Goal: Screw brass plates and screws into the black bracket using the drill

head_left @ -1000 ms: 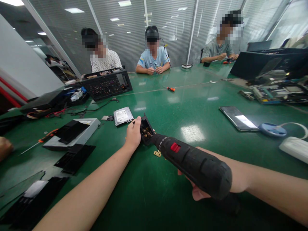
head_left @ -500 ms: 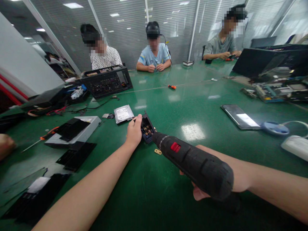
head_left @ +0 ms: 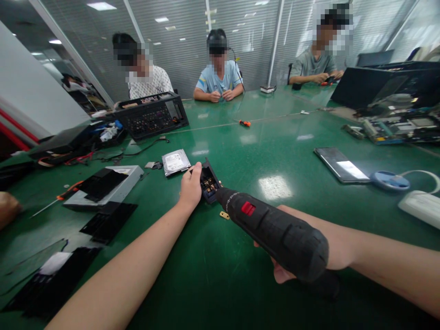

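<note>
My left hand (head_left: 191,184) is closed on the left side of a small black box (head_left: 210,176) with brass-coloured metal parts inside, steadying it on the green table. In my right hand (head_left: 283,270) is a black cordless drill (head_left: 271,227) with a red switch on top. The drill's front end reaches the near right edge of the box; its tip is hidden there, so I cannot tell what it touches. Close below the box lies a small brass plate with holes (head_left: 224,215). Just beyond my left hand rests a silver hard drive (head_left: 175,161).
Left are a grey metal drive case (head_left: 137,176), a screwdriver (head_left: 65,195), black panels (head_left: 110,222) and another person's hand (head_left: 8,210). A phone (head_left: 340,165), blue tape roll (head_left: 390,180) and circuit boards (head_left: 398,126) lie right. People sit across, near a black computer case (head_left: 154,117).
The view has shifted slightly. The drill and my right hand sit a little further left in view; my left hand keeps its hold on the box.
</note>
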Action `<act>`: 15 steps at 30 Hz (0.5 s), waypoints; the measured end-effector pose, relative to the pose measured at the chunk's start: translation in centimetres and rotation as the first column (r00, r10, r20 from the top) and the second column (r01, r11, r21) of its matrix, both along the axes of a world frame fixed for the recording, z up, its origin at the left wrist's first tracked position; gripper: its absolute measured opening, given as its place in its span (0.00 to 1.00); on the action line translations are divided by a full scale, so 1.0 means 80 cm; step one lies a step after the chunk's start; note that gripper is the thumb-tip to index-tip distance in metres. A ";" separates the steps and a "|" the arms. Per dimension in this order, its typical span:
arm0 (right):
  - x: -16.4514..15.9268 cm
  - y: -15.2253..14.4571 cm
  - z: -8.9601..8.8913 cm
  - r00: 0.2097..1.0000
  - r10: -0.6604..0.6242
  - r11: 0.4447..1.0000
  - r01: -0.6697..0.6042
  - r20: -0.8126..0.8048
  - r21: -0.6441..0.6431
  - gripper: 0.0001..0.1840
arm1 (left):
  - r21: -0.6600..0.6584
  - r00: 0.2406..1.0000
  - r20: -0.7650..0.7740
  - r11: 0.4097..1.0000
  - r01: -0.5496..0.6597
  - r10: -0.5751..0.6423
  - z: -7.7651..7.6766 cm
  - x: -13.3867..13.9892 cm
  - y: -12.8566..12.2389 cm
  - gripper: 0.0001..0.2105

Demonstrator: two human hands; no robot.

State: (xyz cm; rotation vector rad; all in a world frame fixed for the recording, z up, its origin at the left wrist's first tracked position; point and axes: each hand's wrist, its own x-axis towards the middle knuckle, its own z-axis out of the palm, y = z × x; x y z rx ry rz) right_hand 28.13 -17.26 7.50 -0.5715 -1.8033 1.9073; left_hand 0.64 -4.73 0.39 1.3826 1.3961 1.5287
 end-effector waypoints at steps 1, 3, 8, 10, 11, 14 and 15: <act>0.000 0.000 0.000 1.000 -0.003 1.000 0.003 -0.002 -0.005 0.19 | -0.002 1.000 0.004 1.000 0.005 -0.005 0.000 0.000 0.000 0.23; 0.000 0.000 0.001 1.000 -0.022 1.000 0.022 -0.017 0.001 0.18 | -0.004 1.000 0.011 1.000 0.010 -0.010 -0.001 0.000 0.000 0.23; 0.001 -0.002 0.002 0.999 -0.027 0.999 0.027 -0.018 -0.028 0.16 | -0.001 1.000 0.006 1.000 0.009 -0.009 0.002 0.001 -0.002 0.22; 0.000 -0.002 0.002 1.000 -0.024 0.998 0.023 -0.012 -0.055 0.16 | -0.006 1.000 -0.002 1.000 0.005 -0.005 0.004 0.002 -0.003 0.22; 0.000 -0.002 0.001 1.000 -0.020 0.998 0.019 -0.013 -0.053 0.16 | -0.011 1.000 -0.002 1.000 0.004 -0.004 0.004 0.002 -0.003 0.23; 0.000 -0.001 0.002 1.000 -0.002 1.000 0.001 -0.010 -0.027 0.18 | -0.016 1.000 0.003 1.000 0.005 -0.004 0.005 0.003 -0.003 0.23; 0.000 -0.001 0.002 1.000 -0.002 1.000 0.002 -0.003 -0.031 0.18 | -0.017 1.000 0.005 1.000 0.004 -0.004 0.004 0.003 -0.003 0.23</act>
